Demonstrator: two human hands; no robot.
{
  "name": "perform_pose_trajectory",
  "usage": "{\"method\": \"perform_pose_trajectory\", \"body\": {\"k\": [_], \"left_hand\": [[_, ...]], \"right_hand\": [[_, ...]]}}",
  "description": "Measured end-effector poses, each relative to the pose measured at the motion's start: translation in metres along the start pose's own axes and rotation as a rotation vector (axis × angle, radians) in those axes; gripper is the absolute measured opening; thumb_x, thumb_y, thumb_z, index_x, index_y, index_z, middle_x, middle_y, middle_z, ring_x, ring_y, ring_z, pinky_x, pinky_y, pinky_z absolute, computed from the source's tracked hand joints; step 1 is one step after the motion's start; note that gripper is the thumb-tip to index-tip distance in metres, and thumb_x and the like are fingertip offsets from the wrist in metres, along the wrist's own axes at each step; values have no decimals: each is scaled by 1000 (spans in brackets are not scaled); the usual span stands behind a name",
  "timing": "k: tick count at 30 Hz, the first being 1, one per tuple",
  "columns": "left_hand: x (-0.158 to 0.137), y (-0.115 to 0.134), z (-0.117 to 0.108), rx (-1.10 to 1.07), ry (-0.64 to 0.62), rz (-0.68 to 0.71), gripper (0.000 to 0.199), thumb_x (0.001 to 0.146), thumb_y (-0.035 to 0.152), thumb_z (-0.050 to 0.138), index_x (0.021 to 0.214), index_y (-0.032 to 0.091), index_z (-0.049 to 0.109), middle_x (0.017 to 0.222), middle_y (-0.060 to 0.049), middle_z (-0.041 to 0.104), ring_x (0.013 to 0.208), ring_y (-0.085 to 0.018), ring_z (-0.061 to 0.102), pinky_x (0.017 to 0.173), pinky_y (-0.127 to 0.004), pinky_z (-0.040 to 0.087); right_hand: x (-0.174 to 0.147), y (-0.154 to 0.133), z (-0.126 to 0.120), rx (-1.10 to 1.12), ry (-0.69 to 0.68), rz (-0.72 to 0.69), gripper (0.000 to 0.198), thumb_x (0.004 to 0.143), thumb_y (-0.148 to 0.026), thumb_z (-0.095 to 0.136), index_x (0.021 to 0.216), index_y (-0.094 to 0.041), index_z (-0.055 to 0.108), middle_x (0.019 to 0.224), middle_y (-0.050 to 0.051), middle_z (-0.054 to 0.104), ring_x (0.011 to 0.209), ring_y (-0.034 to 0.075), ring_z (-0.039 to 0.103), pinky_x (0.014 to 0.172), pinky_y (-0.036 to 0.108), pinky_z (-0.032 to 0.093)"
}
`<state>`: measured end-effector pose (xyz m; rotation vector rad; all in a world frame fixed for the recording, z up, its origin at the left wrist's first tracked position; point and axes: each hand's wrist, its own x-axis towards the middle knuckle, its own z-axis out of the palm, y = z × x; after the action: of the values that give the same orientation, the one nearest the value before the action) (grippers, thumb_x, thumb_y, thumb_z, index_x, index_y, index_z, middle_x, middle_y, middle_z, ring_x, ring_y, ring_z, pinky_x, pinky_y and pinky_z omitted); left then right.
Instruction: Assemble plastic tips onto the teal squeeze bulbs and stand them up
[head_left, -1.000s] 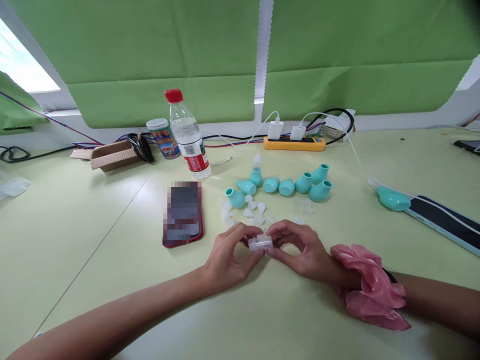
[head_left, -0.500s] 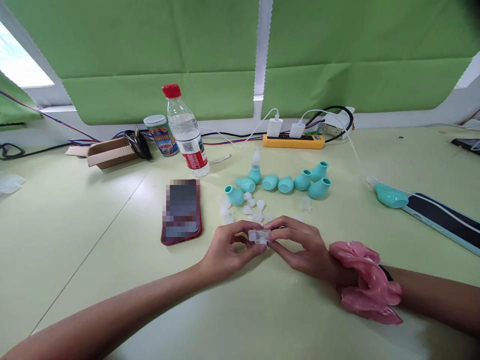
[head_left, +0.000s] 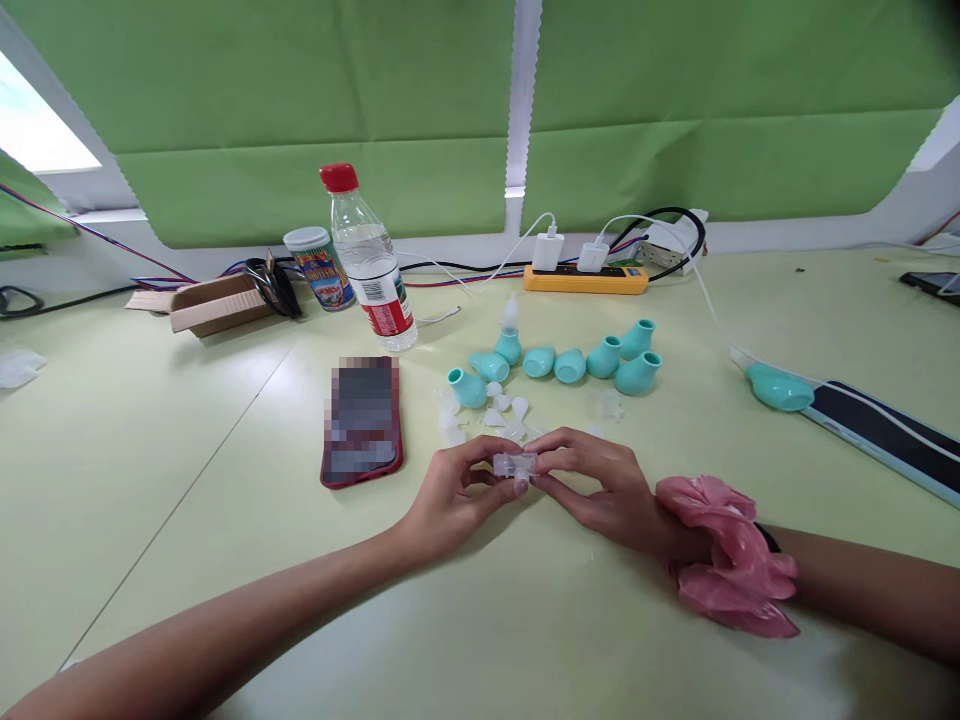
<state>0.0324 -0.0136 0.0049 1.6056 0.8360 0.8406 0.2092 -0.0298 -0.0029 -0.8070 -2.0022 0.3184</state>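
- The left hand [head_left: 448, 500] grips a small clear plastic piece [head_left: 510, 465], its thumb at the near edge and its fingers along the far side.
- The right hand [head_left: 600, 490] closes on the same piece from the other end, fingertips and thumb at its right side.
- The piece sits between the two sets of fingertips, well forward of both palms, its middle exposed (finer detail is too small to read).
- It lies roughly level, lengthwise from hand to hand, over the pale table [head_left: 465, 620]; whether it touches the surface, I cannot tell.
- Just beyond the fingers lie loose whitish parts [head_left: 520, 408], with turquoise bulb-shaped pieces [head_left: 538, 362] behind them.
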Motion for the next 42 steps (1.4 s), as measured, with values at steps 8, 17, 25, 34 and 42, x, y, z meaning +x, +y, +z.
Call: {"method": "perform_pose_trajectory", "body": {"k": [8, 17, 25, 34, 42], "left_hand": [[0, -4, 1, -45, 25, -7, 28, 66, 24, 67, 91, 14, 60, 85, -6, 64, 77, -17, 61, 73, -31, 51], [0, -4, 0, -137, 19, -29, 22, 63, 20, 69, 83, 13, 61, 82, -5, 64, 79, -17, 61, 73, -29, 49], [0, -6, -1, -83, 21, -5, 25, 64, 21, 69, 86, 15, 61, 86, -5, 64, 80, -18, 61, 74, -29, 50], [0, -4, 0, -34, 48, -22, 24, 64, 25, 68, 83, 12, 61, 83, -8, 64, 76, -17, 61, 69, -27, 50], [0, -4, -2, 13, 72, -43, 30, 63, 26, 69, 88, 13, 62, 86, -8, 62, 72, -15, 57, 64, -25, 49]], "right_hand": [[-2, 1, 0, -1, -7, -6, 18, 76, -8, 53, 87, -22, 55, 87, 5, 60, 79, 13, 58, 67, 24, 49], [-2, 4, 2, 20, -13, -62, 20, 75, -4, 54, 87, -20, 56, 88, 6, 59, 81, 13, 57, 67, 25, 50], [-1, 4, 1, 27, -12, -53, 20, 74, -4, 55, 88, -19, 56, 87, 6, 59, 80, 13, 57, 66, 25, 50], [6, 1, -9, -22, -40, -138, 26, 70, -12, 60, 95, -18, 53, 85, 6, 61, 80, 14, 57, 68, 25, 49], [44, 32, -52, -857, -169, -80, 36, 75, -28, 54, 108, -16, 51, 118, 14, 48, 99, 31, 44, 75, 45, 39]]}}
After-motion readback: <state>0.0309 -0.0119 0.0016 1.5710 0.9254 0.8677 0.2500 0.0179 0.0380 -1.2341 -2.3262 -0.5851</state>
